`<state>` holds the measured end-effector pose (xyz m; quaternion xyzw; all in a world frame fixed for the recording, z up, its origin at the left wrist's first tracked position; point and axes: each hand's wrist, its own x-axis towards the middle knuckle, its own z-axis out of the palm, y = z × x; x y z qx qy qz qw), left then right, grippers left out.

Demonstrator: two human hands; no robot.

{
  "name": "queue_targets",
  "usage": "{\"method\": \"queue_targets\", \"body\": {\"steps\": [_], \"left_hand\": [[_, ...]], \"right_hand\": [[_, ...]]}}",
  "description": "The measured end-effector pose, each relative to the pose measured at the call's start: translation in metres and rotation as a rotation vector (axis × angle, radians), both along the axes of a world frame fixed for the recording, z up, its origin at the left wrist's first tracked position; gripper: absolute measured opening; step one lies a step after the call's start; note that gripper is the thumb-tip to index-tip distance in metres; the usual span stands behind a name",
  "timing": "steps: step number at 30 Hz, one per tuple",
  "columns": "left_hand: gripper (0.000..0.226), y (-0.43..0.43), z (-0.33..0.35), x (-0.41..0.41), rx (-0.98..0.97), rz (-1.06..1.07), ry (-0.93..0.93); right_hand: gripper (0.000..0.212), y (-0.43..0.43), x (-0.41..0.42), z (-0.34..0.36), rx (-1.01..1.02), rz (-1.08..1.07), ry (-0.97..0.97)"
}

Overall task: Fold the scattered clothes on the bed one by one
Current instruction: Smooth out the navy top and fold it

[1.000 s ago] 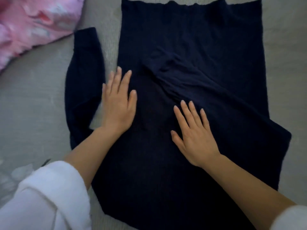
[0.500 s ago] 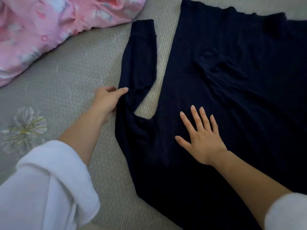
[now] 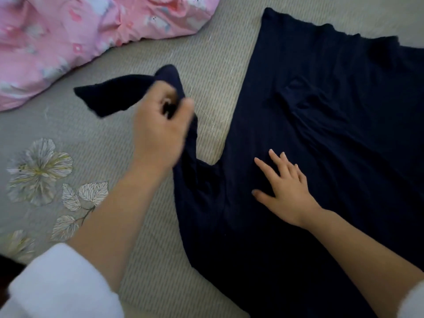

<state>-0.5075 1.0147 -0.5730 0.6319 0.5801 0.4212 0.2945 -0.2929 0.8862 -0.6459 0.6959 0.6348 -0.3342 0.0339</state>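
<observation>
A dark navy sweater (image 3: 321,138) lies spread flat on the bed, filling the right half of the view. Its left sleeve (image 3: 114,95) is lifted off the bed, with the cuff end drooping to the left. My left hand (image 3: 160,129) grips that sleeve partway along, fingers curled round the fabric. Flat on the sweater's body near the armpit rests my right hand (image 3: 284,193), fingers spread and straight. The other sleeve lies folded across the body as a raised ridge.
A pink patterned garment or quilt (image 3: 80,31) is bunched at the top left. The bed cover (image 3: 96,138) is grey-green woven fabric with printed flowers (image 3: 39,171) at the left. White sleeves cover both my upper forearms.
My left hand took hold of the left sleeve and raised it off the bed. My right hand stayed pressed on the sweater. The view shifted left.
</observation>
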Motion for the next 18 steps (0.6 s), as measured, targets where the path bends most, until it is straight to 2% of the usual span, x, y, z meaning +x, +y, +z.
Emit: {"method": "queue_targets", "body": {"steps": [2, 4, 6, 7, 10, 13, 15, 16, 18], "left_hand": [[0.017, -0.019, 0.0, 0.032, -0.003, -0.264, 0.163], [0.013, -0.049, -0.014, 0.055, -0.101, -0.559, 0.355], [0.034, -0.084, -0.038, 0.065, -0.207, -0.793, 0.549], [0.048, -0.102, -0.049, 0.065, -0.224, -0.868, 0.634], [0.068, -0.136, -0.073, 0.044, -0.208, -0.847, 0.721], [0.08, -0.144, -0.081, 0.016, -0.203, -0.683, 0.796], [0.083, -0.143, -0.083, 0.003, -0.222, -0.631, 0.831], [0.085, -0.141, -0.083, 0.0, -0.215, -0.63, 0.858], [0.09, -0.137, -0.084, 0.0, -0.168, -0.634, 0.92]], "right_hand": [[0.048, 0.002, 0.01, 0.009, 0.133, -0.349, 0.237], [0.025, 0.002, 0.023, 0.016, 0.287, -0.745, 0.403], [0.02, -0.002, 0.033, 0.02, 0.363, -0.985, 0.44], [0.022, -0.006, 0.036, 0.02, 0.356, -1.039, 0.441], [0.038, -0.015, 0.033, 0.021, 0.242, -0.967, 0.436], [0.08, -0.021, 0.019, 0.019, 0.134, -0.675, 0.389], [0.106, -0.019, 0.008, 0.012, 0.086, -0.521, 0.205], [0.112, -0.019, 0.003, 0.009, 0.087, -0.476, 0.109], [0.106, -0.021, -0.003, 0.002, 0.172, -0.364, -0.068]]}}
